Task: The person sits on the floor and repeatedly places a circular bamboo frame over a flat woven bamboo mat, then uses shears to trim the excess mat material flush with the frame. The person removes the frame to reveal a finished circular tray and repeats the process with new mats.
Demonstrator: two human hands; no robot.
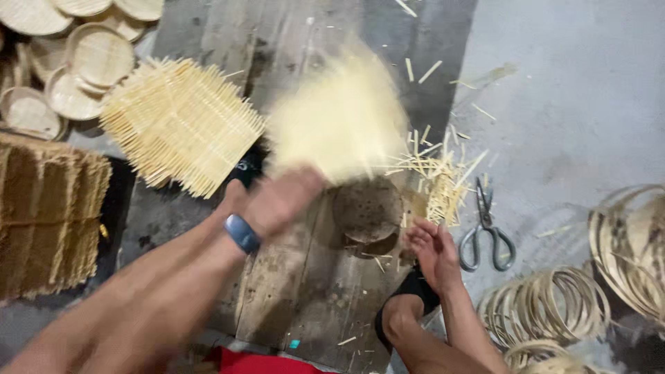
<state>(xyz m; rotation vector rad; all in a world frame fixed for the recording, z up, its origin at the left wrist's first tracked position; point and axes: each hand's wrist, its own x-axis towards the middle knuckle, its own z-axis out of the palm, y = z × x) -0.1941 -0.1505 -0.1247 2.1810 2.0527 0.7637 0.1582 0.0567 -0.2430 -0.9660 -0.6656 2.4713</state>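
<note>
- Your left hand (277, 201) holds a blurred woven bamboo mat (339, 118), fingers closed on its near edge, above the round wooden block (367, 208).
- Your right hand (433, 249) rests just right of the block, fingers loosely curled, holding nothing I can make out.
- Scissors (487, 232) lie on the floor right of the block, beside bamboo offcuts (440, 180).
- A stack of mats (180, 121) lies left of the block.
- Judged step: bringing a mat to the block; next calls for settling it flat.
</note>
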